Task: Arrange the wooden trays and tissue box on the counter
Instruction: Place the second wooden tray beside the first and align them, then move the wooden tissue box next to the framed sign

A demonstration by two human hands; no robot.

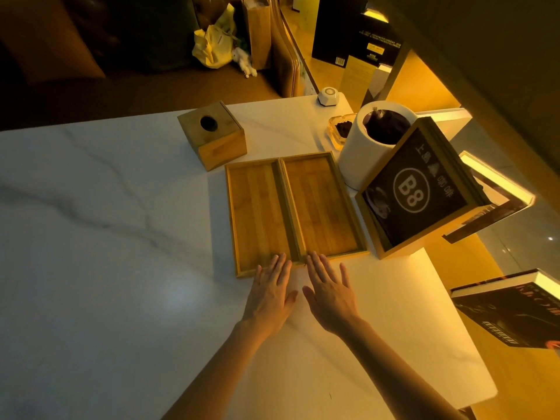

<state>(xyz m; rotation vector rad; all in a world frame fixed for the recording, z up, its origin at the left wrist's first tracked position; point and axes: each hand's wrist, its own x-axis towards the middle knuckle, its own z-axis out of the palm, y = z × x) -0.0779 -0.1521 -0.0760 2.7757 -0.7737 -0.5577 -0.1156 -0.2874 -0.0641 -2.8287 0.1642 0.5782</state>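
White marble-veined counter [106, 237] fills the head view under dim amber light, with dark furniture and a yellow bag [213, 45] seen beyond its far edge. 2 wooden trays are laid side by side near the middle: the left tray [257, 213] and the right tray [321, 204] touch along their long sides, so that a single neat block is formed. The left hand [269, 294] and the right hand [328, 294] are spread flat, fingers apart and clamped on nothing, with fingertips resting at the near rims of the trays; the pose suggests that both near edges are being pressed level with each other. The tissue box [213, 134] is set just beyond the left tray's far corner, close but apparently not touching, its round opening facing up. A white cylinder [368, 147], a glass ashtray [339, 130] and a framed B8 sign [415, 189] are crowded just beside the right tray, which probably limits any shift rightward.
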